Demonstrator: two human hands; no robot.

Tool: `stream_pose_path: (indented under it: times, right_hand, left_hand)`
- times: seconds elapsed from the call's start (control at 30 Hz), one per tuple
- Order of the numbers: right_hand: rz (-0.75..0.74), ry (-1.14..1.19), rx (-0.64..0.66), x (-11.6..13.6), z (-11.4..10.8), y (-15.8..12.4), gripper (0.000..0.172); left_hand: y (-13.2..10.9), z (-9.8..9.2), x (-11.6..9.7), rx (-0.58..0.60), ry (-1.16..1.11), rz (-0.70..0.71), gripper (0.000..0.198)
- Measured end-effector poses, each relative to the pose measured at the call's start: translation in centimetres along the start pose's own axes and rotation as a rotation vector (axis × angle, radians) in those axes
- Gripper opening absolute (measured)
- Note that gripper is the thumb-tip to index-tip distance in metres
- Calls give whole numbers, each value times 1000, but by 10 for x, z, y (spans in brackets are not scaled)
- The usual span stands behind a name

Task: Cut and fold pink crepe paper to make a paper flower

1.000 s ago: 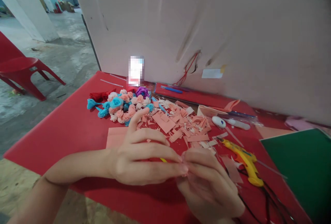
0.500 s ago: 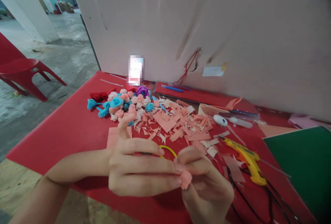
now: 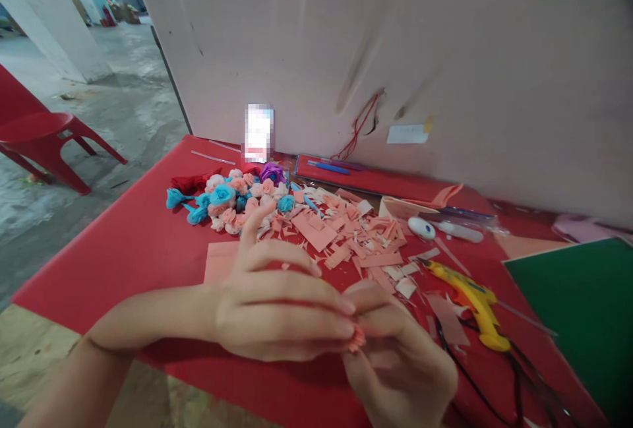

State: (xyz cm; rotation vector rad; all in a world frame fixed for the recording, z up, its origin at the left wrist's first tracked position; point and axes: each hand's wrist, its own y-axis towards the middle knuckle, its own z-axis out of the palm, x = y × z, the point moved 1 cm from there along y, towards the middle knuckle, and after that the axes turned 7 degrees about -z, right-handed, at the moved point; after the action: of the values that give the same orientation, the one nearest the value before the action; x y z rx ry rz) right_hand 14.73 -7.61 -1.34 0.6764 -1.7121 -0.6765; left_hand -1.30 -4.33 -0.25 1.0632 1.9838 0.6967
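Observation:
A small piece of pink crepe paper (image 3: 357, 338), gathered into ridges, is pinched between the fingertips of both hands at the front of the table. My left hand (image 3: 277, 306) comes in from the left, index finger raised and the lower fingertips pressed on the paper. From the right, my right hand (image 3: 403, 349) holds the same piece between thumb and fingers. Just beyond lie pink paper scraps (image 3: 351, 230) and a pile of blue, pink and white paper roses (image 3: 227, 200). Under my left hand a flat pink sheet (image 3: 220, 260) is partly covered.
A yellow glue gun (image 3: 469, 299) with dark cables lies right of my hands, near a green board (image 3: 573, 309). A white oval gadget (image 3: 421, 229) rests behind it. A bright phone screen (image 3: 259, 132) leans on the wall. A red chair (image 3: 44, 128) stands left.
The pink paper has gone from a flatter square end to a bunched, ridged one. My left fingers have shifted slightly right and up, hiding the yellow loop behind them.

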Motion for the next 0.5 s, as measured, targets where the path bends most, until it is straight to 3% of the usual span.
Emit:
stream_pose_path:
  times: [0.1,0.27,0.5]
  right_hand:
    - [-87,-159,81,3,-7,6,21]
    - [-169,-389,154,6,-11,13,18]
    - [-154,-445,167,4,-12,15,14]
  left_hand:
    - [16,-3,0,41,-136,35,11]
    - [16,0,3,159,-258,-38,12]
    - [11,12,6,70,-592,-151,4]
